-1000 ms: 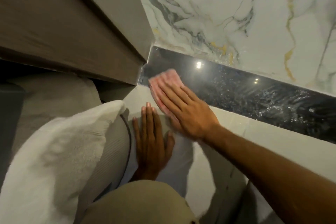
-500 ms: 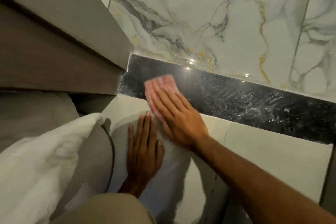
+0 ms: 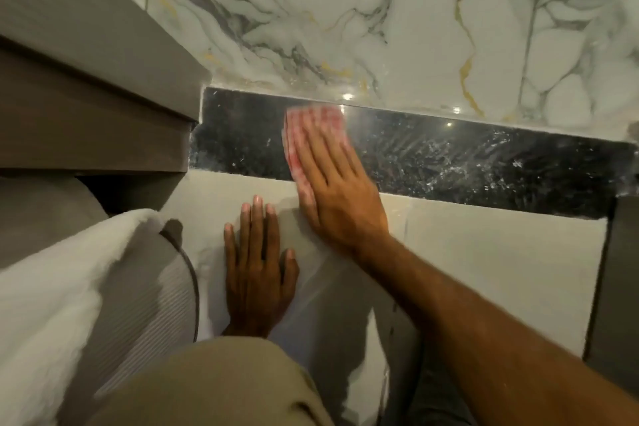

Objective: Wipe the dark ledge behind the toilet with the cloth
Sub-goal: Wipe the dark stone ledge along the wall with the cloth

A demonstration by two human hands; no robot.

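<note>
**Cloth mid-ledge, dirty stretch toward 3 o'clock**

Right hand (image 3: 337, 190) flat, fingers spread, pressing cloth (image 3: 313, 130) onto ledge (image 3: 484, 162). Left hand (image 3: 257, 266) open, holding nothing, braced on pale tile at 7 o'clock. Ledge long axis 9-to-3; smeared stretch lying at 3 o'clock, right hand nearer. Against half a second ago: cloth farther from corner at 9 o'clock, toward 3.

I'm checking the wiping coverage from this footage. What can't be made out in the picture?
- Head view: the cloth is motion-blurred and mostly under the right hand, so its full outline is hidden.
- The dark ledge beneath them is covered; its right end is cut off by the picture's edge.
- The left hand: wrist hidden behind the tan sleeve.
</note>
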